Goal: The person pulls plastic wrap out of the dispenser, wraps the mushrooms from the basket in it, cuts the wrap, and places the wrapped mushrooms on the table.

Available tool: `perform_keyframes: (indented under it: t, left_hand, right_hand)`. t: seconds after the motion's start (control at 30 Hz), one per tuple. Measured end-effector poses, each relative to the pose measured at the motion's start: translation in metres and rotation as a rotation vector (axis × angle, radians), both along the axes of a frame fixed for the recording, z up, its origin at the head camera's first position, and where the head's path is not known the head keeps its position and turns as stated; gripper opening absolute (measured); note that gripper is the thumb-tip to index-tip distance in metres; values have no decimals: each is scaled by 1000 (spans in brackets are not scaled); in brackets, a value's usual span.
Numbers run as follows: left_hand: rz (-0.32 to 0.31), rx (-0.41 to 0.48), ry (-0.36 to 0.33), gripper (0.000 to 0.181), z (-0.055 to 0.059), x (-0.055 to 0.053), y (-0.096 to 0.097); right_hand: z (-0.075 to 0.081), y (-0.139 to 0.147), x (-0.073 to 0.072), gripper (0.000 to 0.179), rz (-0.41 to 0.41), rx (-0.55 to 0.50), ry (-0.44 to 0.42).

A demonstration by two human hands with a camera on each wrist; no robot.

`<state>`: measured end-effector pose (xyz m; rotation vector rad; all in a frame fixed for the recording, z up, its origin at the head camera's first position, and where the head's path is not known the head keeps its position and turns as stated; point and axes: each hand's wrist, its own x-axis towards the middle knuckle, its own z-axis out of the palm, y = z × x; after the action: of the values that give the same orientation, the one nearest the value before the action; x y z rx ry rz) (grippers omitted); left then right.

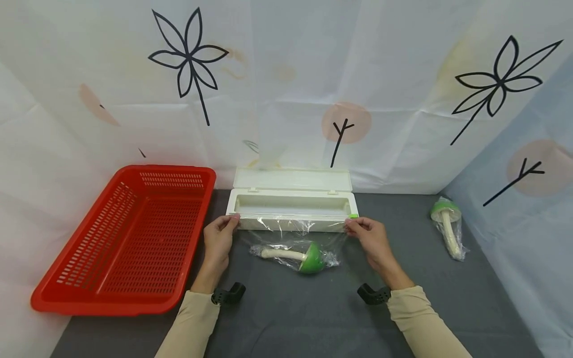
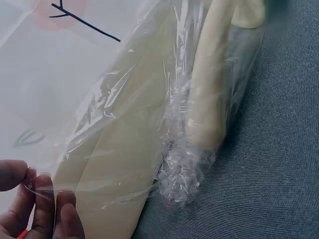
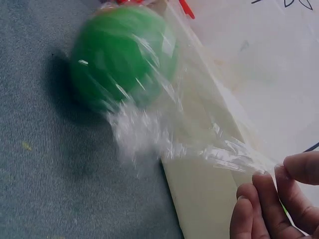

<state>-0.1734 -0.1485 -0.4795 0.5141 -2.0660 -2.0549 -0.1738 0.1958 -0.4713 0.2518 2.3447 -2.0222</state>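
Observation:
A toy mushroom (image 1: 312,260) with a green cap and cream stem lies on its side on the table, cap to the right, wrapped in crinkled cling film. Behind it stands a long white cling film dispenser (image 1: 229,203), its lid (image 1: 293,179) tipped back. Clear film (image 2: 107,99) stretches from the mushroom up to the dispenser's front. At the left end, my left hand (image 1: 218,243) pinches a corner of this film between thumb and fingertips. My right hand (image 1: 370,241) pinches the opposite corner at the right end, beside a bright green tab (image 1: 353,216).
A red plastic basket (image 1: 190,238) with slotted walls stands on the left of the grey table (image 1: 295,318). Far to the right lies a second wrapped mushroom (image 1: 447,226). A white printed cloth (image 1: 286,89) hangs close behind the dispenser.

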Motion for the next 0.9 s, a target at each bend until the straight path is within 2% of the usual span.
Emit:
perform_keyframes:
  t: [0.23, 0.5, 0.77, 0.9]
  left_hand:
    - [-12, 43, -17, 27, -1, 2, -2]
    - [-69, 164, 64, 23, -2, 4, -3]
    - [-108, 235, 109, 24, -2, 8, -4]
    - [-96, 232, 62, 27, -3, 7, -3]
  right_hand:
    - [0, 1, 2, 22, -1, 1, 14]
    - [-3, 2, 6, 18, 10, -29, 61]
    - [-2, 4, 7, 21, 57, -64, 42]
    - [-2, 4, 6, 24, 73, -65, 12]
